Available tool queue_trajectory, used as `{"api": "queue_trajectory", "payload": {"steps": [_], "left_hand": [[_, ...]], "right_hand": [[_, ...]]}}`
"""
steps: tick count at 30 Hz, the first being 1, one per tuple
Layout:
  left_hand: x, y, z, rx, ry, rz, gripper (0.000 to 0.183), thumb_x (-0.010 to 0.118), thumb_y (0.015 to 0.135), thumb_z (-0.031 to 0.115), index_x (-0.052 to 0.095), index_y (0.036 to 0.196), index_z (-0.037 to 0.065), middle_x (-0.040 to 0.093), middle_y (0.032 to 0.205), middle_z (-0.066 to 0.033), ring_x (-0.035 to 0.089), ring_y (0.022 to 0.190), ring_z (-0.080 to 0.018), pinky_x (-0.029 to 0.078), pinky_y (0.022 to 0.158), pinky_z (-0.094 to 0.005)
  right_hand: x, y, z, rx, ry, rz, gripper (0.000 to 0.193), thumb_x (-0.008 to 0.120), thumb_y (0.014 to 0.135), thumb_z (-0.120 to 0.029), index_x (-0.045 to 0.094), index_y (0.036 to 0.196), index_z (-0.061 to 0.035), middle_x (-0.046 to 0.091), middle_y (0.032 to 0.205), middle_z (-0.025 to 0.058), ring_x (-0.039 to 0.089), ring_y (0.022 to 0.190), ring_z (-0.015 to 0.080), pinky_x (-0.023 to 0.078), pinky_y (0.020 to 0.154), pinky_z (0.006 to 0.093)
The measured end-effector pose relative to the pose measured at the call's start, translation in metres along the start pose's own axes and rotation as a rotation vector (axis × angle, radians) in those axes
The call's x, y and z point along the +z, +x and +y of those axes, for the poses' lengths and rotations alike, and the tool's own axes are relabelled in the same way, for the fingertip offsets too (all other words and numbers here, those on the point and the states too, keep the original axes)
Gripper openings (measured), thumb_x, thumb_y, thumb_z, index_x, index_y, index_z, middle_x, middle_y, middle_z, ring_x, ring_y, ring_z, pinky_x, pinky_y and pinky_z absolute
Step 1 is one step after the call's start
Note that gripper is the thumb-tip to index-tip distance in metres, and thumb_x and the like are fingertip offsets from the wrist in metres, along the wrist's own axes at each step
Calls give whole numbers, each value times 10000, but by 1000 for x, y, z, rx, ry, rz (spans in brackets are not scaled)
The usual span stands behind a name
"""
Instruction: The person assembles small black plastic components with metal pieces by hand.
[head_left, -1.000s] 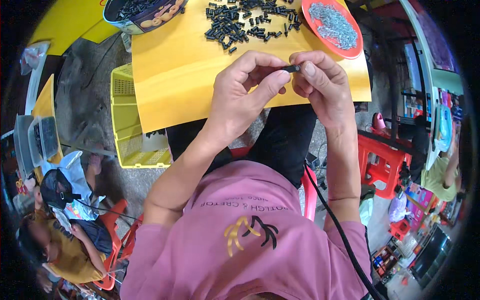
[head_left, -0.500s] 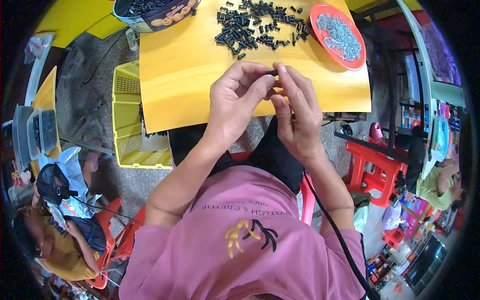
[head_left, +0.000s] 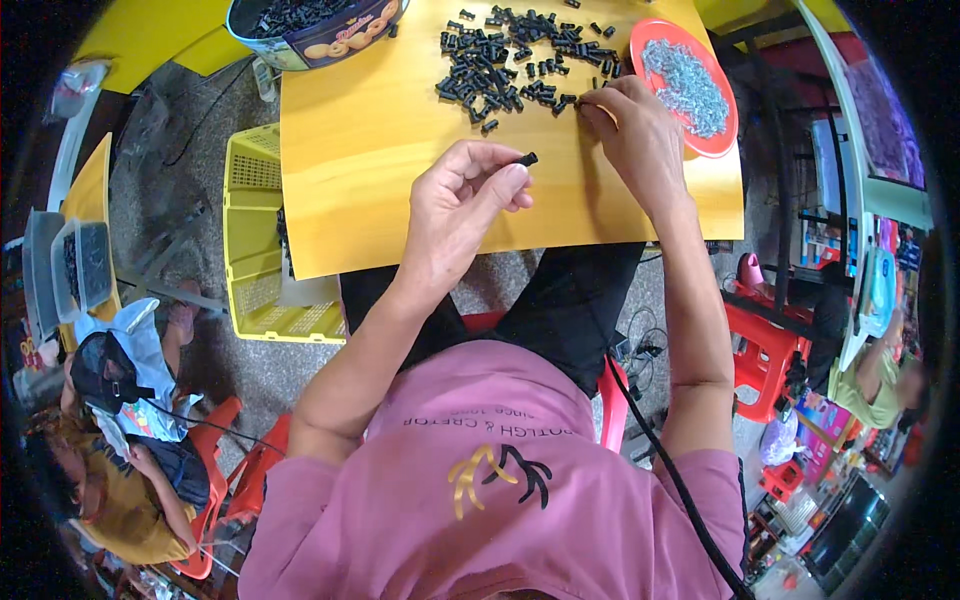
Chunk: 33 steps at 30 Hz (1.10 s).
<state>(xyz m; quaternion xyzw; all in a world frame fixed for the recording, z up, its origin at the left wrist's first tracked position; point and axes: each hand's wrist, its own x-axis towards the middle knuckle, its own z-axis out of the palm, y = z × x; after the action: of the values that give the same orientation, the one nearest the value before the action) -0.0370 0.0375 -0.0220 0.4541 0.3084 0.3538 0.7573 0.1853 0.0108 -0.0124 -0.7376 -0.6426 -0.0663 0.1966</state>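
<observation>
My left hand (head_left: 462, 205) pinches a small black plastic part (head_left: 526, 160) between thumb and fingertips, above the near half of the yellow table. My right hand (head_left: 637, 135) reaches out to the right edge of a loose pile of similar black plastic parts (head_left: 480, 75). Its thumb and forefinger are bent together at the pile, and whatever is between them is hidden. Just beyond that hand stands a red plate (head_left: 724, 139) heaped with small shiny metal pieces (head_left: 688, 85).
A round tin (head_left: 330, 48) full of black parts stands at the table's far left corner. Left of the yellow tabletop (head_left: 360, 180) is a yellow crate (head_left: 255, 250). Red stools (head_left: 765, 350) stand to the right. A person (head_left: 130, 490) sits at the left.
My hands have parted. The right hand has moved away from the left, forward and right to the pile. My left hand keeps its black part, now in plain view.
</observation>
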Motion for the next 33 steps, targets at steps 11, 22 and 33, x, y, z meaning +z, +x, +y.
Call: {"api": "queue_trajectory", "payload": {"steps": [11,22,33], "left_hand": [[4,0,8,15,9,-32,166,633,898,100,597,1004,-23,657,855,-72,633,729,-116,513,677,-237],[14,-13,16,42,30,-135,178,600,913,83,570,1053,-23,672,879,-118,654,736,-161,534,670,-274],[17,-21,20,82,-21,-142,126,605,903,32,576,1007,-34,654,821,-89,660,725,-135,550,656,-246]], "right_hand": [[-25,-25,-29,323,864,-70,133,654,883,-82,648,987,1,654,873,-2,564,709,56,459,606,209],[-49,-48,-60,356,1255,-119,182,655,885,-97,669,1048,-16,672,921,20,569,730,46,470,621,192],[-53,-56,-72,251,1206,-5,139,643,875,-27,657,1007,11,621,896,23,559,740,56,459,637,198]]}}
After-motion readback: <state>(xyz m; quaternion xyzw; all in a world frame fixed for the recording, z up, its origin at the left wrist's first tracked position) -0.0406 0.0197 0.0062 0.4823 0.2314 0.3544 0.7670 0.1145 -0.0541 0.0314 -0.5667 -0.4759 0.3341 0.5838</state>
